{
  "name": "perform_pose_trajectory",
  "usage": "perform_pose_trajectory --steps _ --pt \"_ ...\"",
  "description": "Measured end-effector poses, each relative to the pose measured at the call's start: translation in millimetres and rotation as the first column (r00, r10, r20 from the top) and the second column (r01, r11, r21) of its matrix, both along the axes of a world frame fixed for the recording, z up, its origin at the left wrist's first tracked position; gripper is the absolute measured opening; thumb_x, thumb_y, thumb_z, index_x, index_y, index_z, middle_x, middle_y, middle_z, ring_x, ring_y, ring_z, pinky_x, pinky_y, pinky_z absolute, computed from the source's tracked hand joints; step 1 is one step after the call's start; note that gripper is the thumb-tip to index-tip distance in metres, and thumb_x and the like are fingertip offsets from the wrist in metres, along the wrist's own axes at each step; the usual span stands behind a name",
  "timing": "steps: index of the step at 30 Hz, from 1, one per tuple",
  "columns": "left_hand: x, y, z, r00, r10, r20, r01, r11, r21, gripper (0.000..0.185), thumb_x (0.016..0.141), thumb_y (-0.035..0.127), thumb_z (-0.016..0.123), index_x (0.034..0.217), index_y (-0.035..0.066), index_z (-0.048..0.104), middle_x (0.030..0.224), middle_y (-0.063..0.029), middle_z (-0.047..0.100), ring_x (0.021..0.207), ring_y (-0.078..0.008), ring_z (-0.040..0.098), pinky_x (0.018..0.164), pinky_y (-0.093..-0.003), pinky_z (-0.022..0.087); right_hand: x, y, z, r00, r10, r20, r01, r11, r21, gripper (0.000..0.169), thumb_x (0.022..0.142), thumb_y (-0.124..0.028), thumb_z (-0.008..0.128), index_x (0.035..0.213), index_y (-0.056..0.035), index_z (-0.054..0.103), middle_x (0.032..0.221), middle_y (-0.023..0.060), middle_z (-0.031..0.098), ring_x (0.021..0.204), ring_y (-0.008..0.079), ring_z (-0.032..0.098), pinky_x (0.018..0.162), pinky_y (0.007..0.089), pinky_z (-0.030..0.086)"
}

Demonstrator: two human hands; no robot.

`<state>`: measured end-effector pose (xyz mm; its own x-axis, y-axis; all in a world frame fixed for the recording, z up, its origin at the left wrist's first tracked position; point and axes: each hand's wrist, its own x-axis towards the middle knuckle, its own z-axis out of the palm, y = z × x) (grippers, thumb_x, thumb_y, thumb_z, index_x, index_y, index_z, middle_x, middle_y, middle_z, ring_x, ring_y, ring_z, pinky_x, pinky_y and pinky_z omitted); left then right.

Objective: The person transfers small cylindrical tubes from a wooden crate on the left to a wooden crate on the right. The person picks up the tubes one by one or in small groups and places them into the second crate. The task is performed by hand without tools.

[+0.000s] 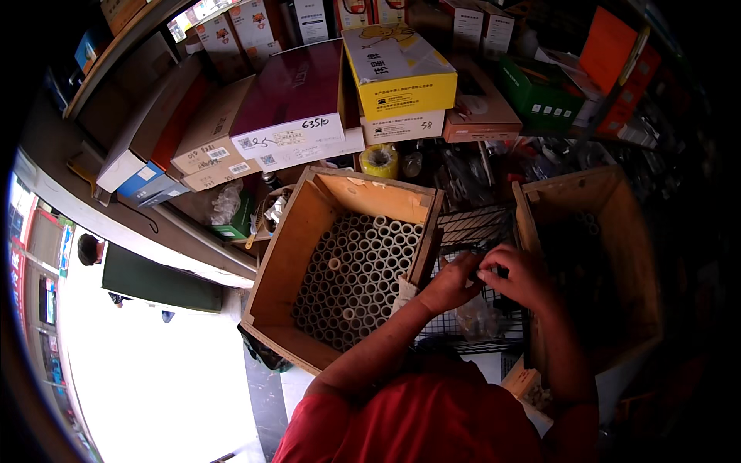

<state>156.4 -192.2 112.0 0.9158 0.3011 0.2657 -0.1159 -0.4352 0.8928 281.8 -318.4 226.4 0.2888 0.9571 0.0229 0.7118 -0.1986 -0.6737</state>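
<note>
My left hand point(454, 282) and my right hand point(517, 275) meet above a black wire basket point(474, 223). The fingertips of both hands are drawn together. Any small thing pinched between them is too dark to make out. Inside the basket, below my hands, lies a clear plastic bag point(478, 317) with small contents. By my left forearm stands a wooden crate point(283, 272) with many white plastic tubes point(362, 263) on end, their round openings facing up. A second wooden crate point(628, 231) is beside my right arm, its inside mostly in shadow.
Behind the crates, a shelf holds a purple box point(298, 87), a yellow box point(405, 95) and a green box point(541, 92). A yellow tape roll point(379, 161) sits below them. A small wooden box point(524, 379) stands low under my right arm. Outside, left, is a person point(88, 250).
</note>
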Motion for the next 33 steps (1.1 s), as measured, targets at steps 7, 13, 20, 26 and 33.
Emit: perform_pose_trajectory --steps 7,13,20,26,33 --pt "4 2 13 0.952 0.228 0.206 -0.196 0.966 -0.167 0.043 0.081 -0.004 0.072 0.121 0.004 0.057 0.107 -0.0108 0.063 0.094 -0.0204 0.066 0.078 -0.0302 0.056 30 1 -29 0.844 -0.355 0.403 0.223 0.915 0.337 0.029 0.086 -0.013 0.07 0.114 -0.0069 0.063 0.124 0.0097 0.058 0.114 0.0317 0.058 0.096 0.0421 0.049" --pt "-9 37 17 0.897 0.397 0.193 -0.158 0.697 -0.7 0.04 0.086 -0.007 0.069 0.122 0.005 0.056 0.108 -0.0048 0.065 0.098 -0.0129 0.065 0.084 -0.0258 0.055 35 2 -34 0.789 -0.376 0.485 0.366 0.923 0.121 0.049 0.087 -0.016 0.07 0.132 -0.0091 0.053 0.141 0.0092 0.046 0.127 0.0345 0.048 0.104 0.045 0.045" --pt "-74 156 -44 0.769 0.635 0.073 -0.597 0.754 -0.273 0.041 0.083 -0.003 0.074 0.12 0.003 0.057 0.104 -0.006 0.065 0.092 -0.0122 0.064 0.081 -0.0258 0.054 40 3 -42 0.82 -0.387 0.421 0.342 0.922 0.18 0.049 0.087 -0.015 0.071 0.132 -0.0086 0.052 0.141 0.0096 0.047 0.127 0.0356 0.048 0.104 0.0455 0.045" --pt "-94 197 -73 0.658 0.74 -0.141 -0.739 0.67 0.068 0.042 0.075 0.012 0.079 0.113 0.004 0.063 0.098 -0.0123 0.069 0.09 -0.0223 0.067 0.082 -0.0352 0.055 46 3 -46 0.829 -0.388 0.402 0.316 0.919 0.234 0.047 0.086 -0.011 0.07 0.129 -0.0073 0.054 0.139 0.0103 0.048 0.127 0.036 0.047 0.104 0.0457 0.044" --pt "-83 236 -122 0.638 0.746 -0.191 -0.708 0.666 0.233 0.042 0.074 0.015 0.076 0.114 0.006 0.063 0.104 -0.0191 0.069 0.097 -0.0371 0.067 0.086 -0.0434 0.053 47 4 -44 0.839 -0.393 0.377 0.306 0.912 0.272 0.044 0.083 -0.009 0.07 0.125 -0.0061 0.058 0.135 0.0103 0.052 0.125 0.0345 0.048 0.103 0.0444 0.044"
